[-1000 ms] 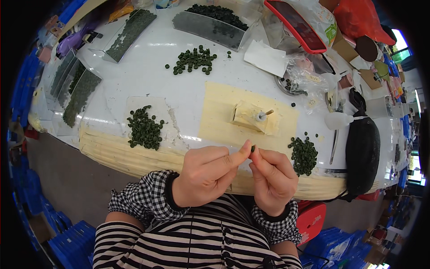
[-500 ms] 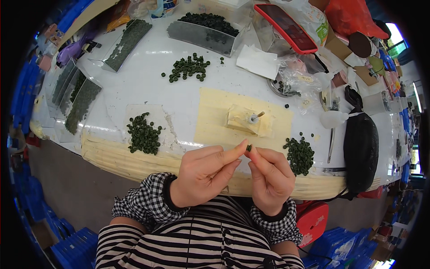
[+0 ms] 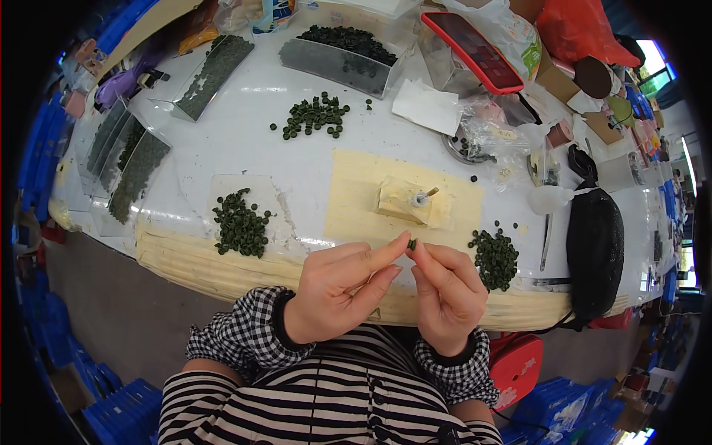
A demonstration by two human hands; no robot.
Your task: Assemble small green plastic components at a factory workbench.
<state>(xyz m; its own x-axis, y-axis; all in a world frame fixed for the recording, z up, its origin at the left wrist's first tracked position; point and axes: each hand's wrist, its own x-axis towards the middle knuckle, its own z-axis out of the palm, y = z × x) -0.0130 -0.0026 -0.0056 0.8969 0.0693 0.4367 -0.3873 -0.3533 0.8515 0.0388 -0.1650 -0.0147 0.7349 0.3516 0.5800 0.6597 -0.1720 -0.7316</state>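
A small dark green round piece (image 3: 411, 244) sits at the meeting fingertips of my two hands, above the table's front edge. My right hand (image 3: 449, 293) is closed on it, pinching with bent fingers. From the other side, the index fingertip of my left hand (image 3: 337, 291) presses against the piece; the other fingers are curled and the thumb lies a little below. Just beyond the fingers stands a cream-coloured block (image 3: 397, 202) with a short upright peg (image 3: 432, 193). Piles of similar green pieces lie to the left (image 3: 242, 225) and right (image 3: 495, 258).
Another pile of green pieces (image 3: 315, 116) lies farther back. Clear bins of pieces stand at the back (image 3: 337, 65) and left (image 3: 137, 178). A red-cased phone (image 3: 475, 52) leans at the back right, near a white tissue (image 3: 425, 104). At right are tweezers (image 3: 546, 241) and a black mesh bag (image 3: 595, 252).
The view has shifted very slightly. My hands stay in the same place, with the small green piece still between the fingertips.
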